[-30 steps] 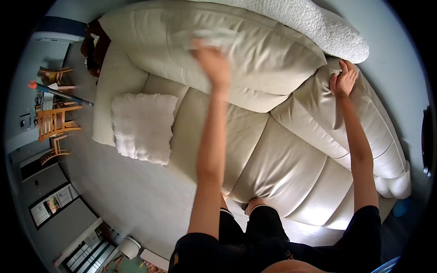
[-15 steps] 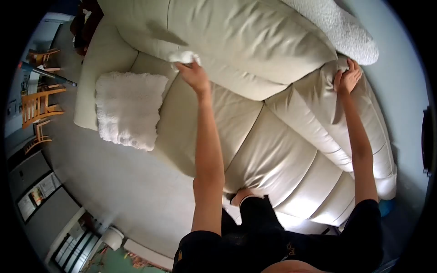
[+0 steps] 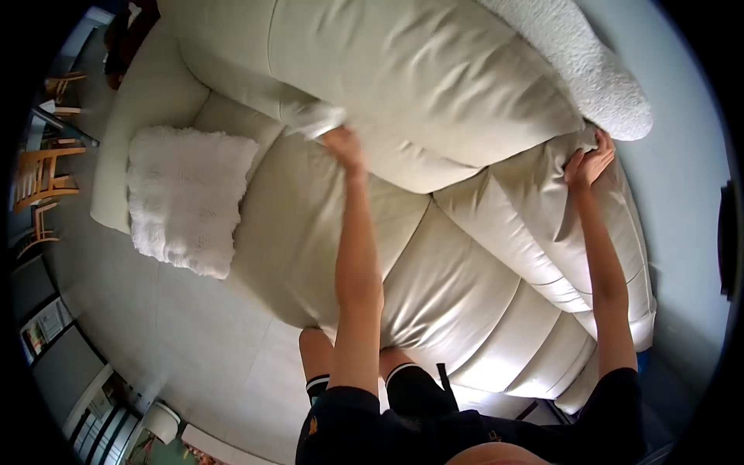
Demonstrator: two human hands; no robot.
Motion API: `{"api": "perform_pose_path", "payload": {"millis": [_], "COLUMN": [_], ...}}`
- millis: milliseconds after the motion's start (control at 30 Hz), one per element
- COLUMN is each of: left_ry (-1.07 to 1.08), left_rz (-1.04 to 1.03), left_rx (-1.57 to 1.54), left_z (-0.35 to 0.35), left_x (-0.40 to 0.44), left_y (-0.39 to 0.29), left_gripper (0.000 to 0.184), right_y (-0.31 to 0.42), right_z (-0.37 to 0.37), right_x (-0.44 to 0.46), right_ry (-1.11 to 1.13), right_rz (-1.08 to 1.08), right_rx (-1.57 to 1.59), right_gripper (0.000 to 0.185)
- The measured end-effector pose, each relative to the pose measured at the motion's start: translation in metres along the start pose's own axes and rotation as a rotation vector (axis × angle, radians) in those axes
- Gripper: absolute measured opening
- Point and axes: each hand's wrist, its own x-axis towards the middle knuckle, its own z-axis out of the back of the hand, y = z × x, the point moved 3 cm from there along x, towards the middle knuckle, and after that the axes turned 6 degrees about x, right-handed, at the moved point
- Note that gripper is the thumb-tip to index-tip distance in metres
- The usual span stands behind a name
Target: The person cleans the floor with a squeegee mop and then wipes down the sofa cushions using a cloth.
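Note:
A crumpled white cloth [image 3: 316, 122] is in my left hand [image 3: 343, 149], blurred by motion, with the fingers closed on it. That hand is over the seat of the cream leather sofa [image 3: 325, 209], close to the foot of its backrest. Whether the cloth touches the leather I cannot tell. My right hand [image 3: 591, 164] rests on the puckered top of the sofa's padded right end, its thumb apart from the other fingers. Some of its fingertips are hidden at the edge of the cushion. Just above it lies a white textured cover [image 3: 593, 74].
A fluffy white cushion [image 3: 190, 198] lies on the sofa's left end. Wooden chairs [image 3: 46, 177] stand beyond it on the left. Pale floor [image 3: 209, 329] runs along the sofa's front, and a light wall [image 3: 686, 155] rises at right.
My left hand has moved slightly down with the cloth. My right hand stays on the padded end. A bent leg now shows beside the seat, and the view has shifted a little.

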Motion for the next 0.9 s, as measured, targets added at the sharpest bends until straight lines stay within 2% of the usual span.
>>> {"api": "perform_pose_path", "payload": {"millis": [33, 100, 167, 233, 267, 300, 367, 400, 433, 467, 500, 533, 567, 600, 633, 700, 767, 800, 833, 900], "left_ry": [0.103, 0.443, 0.643, 0.315, 0.151, 0.054, -0.104, 0.014, 0.019, -0.017, 0.063, 0.142, 0.345, 0.717, 1.019, 0.944, 1.080, 0.997, 1.153, 1.132], "left_rz": [0.099, -0.041, 0.034, 0.180, 0.136, 0.090, 0.099, -0.030, -0.024, -0.057, -0.062, -0.068, -0.038, -0.046, -0.103, -0.369, -0.266, -0.339, -0.323, -0.323], "left_rx": [-0.070, -0.089, -0.091, -0.255, -0.058, -0.030, -0.261, 0.021, 0.026, 0.064, 0.079, 0.095, 0.078, 0.152, 0.234, 0.160, 0.132, 0.030, 0.011, -0.044], "left_z": [0.000, 0.011, 0.030, 0.054, 0.069, 0.072, 0.086, 0.055, 0.040, 0.040, 0.042, 0.045, 0.047, 0.057, 0.055, 0.074, 0.075, 0.069, 0.075, 0.083], "left_x": [-0.002, -0.103, -0.101, -0.080, -0.035, 0.005, 0.083, 0.076, 0.049, 0.014, -0.021, -0.056, -0.102, -0.170, -0.202, -0.276, -0.295, -0.318, -0.352, -0.390], "left_y": [-0.001, -0.037, -0.060, -0.038, -0.027, 0.017, 0.086, 0.097, 0.099, 0.080, 0.079, 0.077, 0.077, 0.058, 0.046, -0.006, -0.014, -0.025, -0.034, -0.041], "left_gripper": [0.049, 0.054, 0.054, 0.049, 0.042, 0.032, 0.020, 0.022, 0.022, 0.022, 0.023, 0.024, 0.026, 0.027, 0.029, 0.023, 0.022, 0.026, 0.028, 0.013], "right_y": [-0.002, 0.004, -0.006, -0.004, -0.005, -0.009, -0.016, -0.017, -0.019, -0.031, -0.027, -0.028, -0.030, -0.027, -0.023, -0.027, -0.022, -0.044, -0.053, 0.002], "right_z": [0.001, -0.001, 0.002, 0.008, 0.009, 0.001, -0.002, -0.001, -0.003, -0.005, -0.002, -0.005, -0.004, -0.001, -0.008, 0.004, -0.009, -0.015, -0.010, 0.004], "right_x": [0.007, 0.014, 0.006, 0.007, 0.007, 0.008, 0.007, -0.007, 0.002, -0.002, 0.010, 0.010, 0.013, 0.011, 0.013, 0.000, 0.017, 0.010, 0.005, 0.017], "right_ry": [-0.046, -0.042, -0.035, -0.010, -0.028, -0.042, -0.041, -0.069, -0.111, -0.117, -0.204, -0.190, -0.156, -0.100, -0.068, -0.092, -0.110, -0.119, -0.107, -0.014], "right_rz": [0.032, 0.029, -0.027, -0.011, 0.001, 0.023, 0.001, 0.055, 0.134, 0.057, -0.034, -0.034, -0.050, -0.094, -0.121, -0.021, 0.036, 0.047, 0.066, -0.254], "right_rx": [0.015, 0.057, -0.040, -0.056, -0.047, -0.043, -0.085, -0.098, -0.093, -0.078, 0.088, 0.048, -0.002, -0.059, -0.073, -0.101, -0.066, -0.114, -0.161, -0.052], "right_gripper": [0.058, 0.055, 0.057, 0.059, 0.058, 0.058, 0.056, 0.057, 0.058, 0.066, 0.077, 0.072, 0.068, 0.066, 0.064, 0.059, 0.057, 0.058, 0.058, 0.047]}}
